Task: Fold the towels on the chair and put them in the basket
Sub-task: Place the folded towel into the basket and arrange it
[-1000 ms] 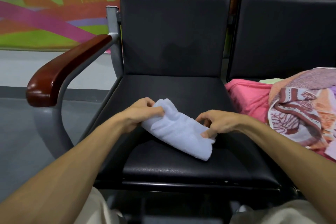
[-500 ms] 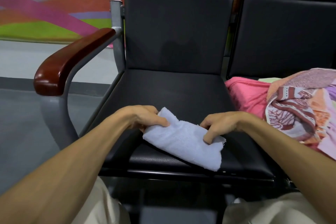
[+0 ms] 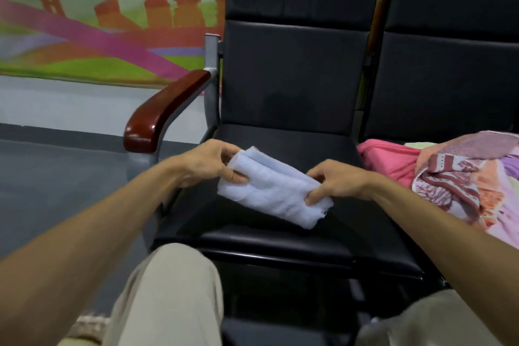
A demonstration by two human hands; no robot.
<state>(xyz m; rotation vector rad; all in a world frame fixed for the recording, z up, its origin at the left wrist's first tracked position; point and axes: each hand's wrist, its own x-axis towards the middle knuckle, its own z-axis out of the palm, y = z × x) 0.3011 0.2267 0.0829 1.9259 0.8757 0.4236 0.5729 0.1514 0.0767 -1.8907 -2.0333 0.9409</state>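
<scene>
A small folded light-blue towel (image 3: pixel 273 187) is held just above the black chair seat (image 3: pixel 280 236). My left hand (image 3: pixel 209 161) grips its left end, thumb on top and fingers under. My right hand (image 3: pixel 337 181) pinches its right end. More towels lie heaped on the neighbouring seat at the right: a pink towel (image 3: pixel 390 159) and a patterned red, orange and lilac towel (image 3: pixel 460 180). No basket can be seen.
The chair has a brown wooden armrest (image 3: pixel 165 112) on a grey metal frame at the left. A second black chair (image 3: pixel 449 73) adjoins on the right. Grey floor (image 3: pixel 56 177) spreads to the left, below a colourful wall mural. My knees are at the bottom.
The folded towel has been lifted off the seat and both hands hold it higher. The view has swung up and to the left, showing more of the wall and floor.
</scene>
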